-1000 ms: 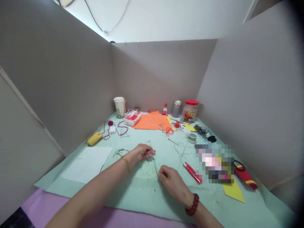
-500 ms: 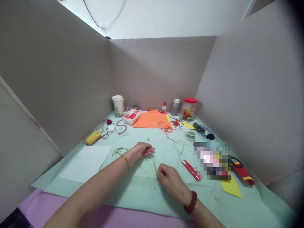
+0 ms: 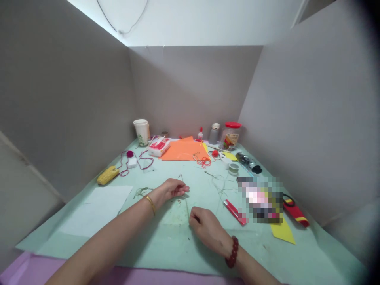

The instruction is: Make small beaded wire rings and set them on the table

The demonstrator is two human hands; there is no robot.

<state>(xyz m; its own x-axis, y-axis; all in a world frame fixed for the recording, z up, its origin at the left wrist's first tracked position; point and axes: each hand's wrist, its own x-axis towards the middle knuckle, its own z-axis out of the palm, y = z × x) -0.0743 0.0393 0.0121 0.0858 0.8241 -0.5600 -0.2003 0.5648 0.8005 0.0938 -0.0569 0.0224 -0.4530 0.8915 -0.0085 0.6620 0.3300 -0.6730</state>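
My left hand (image 3: 170, 189), with a gold bracelet at the wrist, rests on the pale green mat (image 3: 166, 233) with its fingertips pinched on the far end of a thin green wire stem (image 3: 186, 205). My right hand (image 3: 206, 227), with a dark red bead bracelet, lies closer to me and is closed on the near end of the same stem. The stem runs almost straight between the two hands. More thin green wires (image 3: 221, 184) lie loose just right of the hands.
A red utility knife (image 3: 234, 211) lies right of my right hand. White paper (image 3: 95, 206), a yellow corn cob (image 3: 107, 175), a paper cup (image 3: 141, 132), orange paper (image 3: 182, 151), a red-lidded jar (image 3: 230, 135) and tape rolls (image 3: 233, 168) sit around. Grey partition walls enclose the table.
The view has shifted so everything sits a little further left in the frame. Both hands keep their grip and position on the stem.
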